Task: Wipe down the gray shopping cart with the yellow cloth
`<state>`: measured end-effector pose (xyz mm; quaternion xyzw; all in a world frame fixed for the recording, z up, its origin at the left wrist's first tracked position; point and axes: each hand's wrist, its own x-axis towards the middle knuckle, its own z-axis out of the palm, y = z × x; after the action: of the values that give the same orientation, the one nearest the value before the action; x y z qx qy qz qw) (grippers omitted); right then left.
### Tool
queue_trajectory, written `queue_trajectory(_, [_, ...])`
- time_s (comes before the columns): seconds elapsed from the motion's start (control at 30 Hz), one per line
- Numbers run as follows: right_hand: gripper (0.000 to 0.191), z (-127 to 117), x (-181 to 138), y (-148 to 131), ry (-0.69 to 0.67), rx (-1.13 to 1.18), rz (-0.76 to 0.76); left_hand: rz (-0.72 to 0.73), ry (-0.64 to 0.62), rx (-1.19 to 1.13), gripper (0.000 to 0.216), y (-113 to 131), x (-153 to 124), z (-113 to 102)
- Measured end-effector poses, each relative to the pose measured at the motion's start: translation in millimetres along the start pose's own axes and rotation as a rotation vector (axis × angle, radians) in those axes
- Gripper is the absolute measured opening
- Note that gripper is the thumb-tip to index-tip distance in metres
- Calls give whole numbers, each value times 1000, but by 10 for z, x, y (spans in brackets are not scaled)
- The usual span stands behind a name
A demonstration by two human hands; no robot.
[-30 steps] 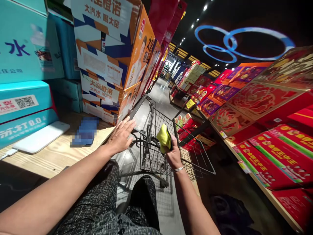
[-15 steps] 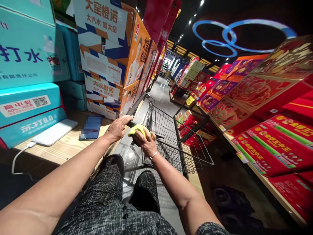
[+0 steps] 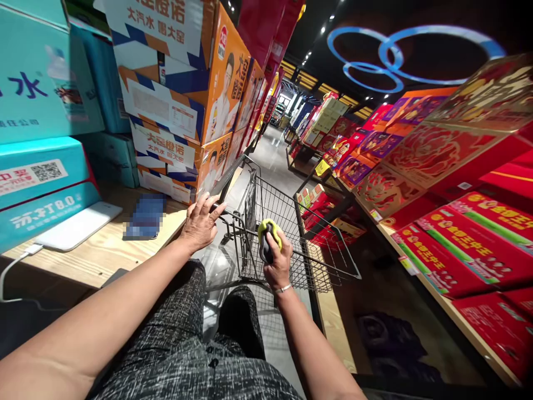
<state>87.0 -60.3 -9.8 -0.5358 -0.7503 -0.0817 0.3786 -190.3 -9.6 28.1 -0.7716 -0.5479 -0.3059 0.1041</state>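
A black wire shopping cart (image 3: pixel 291 244) stands in the aisle in front of me. My left hand (image 3: pixel 202 222) rests on the left end of the cart's handle with its fingers spread. My right hand (image 3: pixel 278 261) is closed round a yellow cloth (image 3: pixel 270 229), pressing it onto the right part of the handle. A thin bracelet sits on that wrist.
A wooden shelf (image 3: pixel 100 255) at left carries teal boxes (image 3: pixel 39 111), orange-and-white drink cartons (image 3: pixel 179 89), a white device with a cable (image 3: pixel 77 226) and a blurred blue item (image 3: pixel 145 218). Red gift boxes (image 3: pixel 458 244) fill the sloped shelves on the right. The aisle floor (image 3: pixel 270 155) runs ahead.
My right hand has slid the yellow cloth rightward along the handle, away from my left hand. My left hand has stayed at the left end.
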Motion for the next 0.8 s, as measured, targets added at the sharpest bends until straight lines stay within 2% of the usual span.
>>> queue_trajectory(0.1, [74,199,340,-232,-135,31,-18,-13,-30,35,78,44,-37,-18])
queue_trajectory(0.23, [83,327,473,-326,-253,23,53,-28,-49,71,83,86,-76,-22])
queue_trajectory(0.43, [79,325,462,-255,-269,-49,61,-87,-28,51,89,195,-76,18])
queue_trajectory(0.63, [65,358,525,-239,-280,-41,76,-27,-24,63,90,125,-22,58])
queue_trajectory(0.73, [61,272,547,-107,-332,-17,61,-12,-33,61,90,68,27,65])
queue_trajectory(0.8, [61,163,521,79,-361,-30,68,7,-38,56,88,31,65,57])
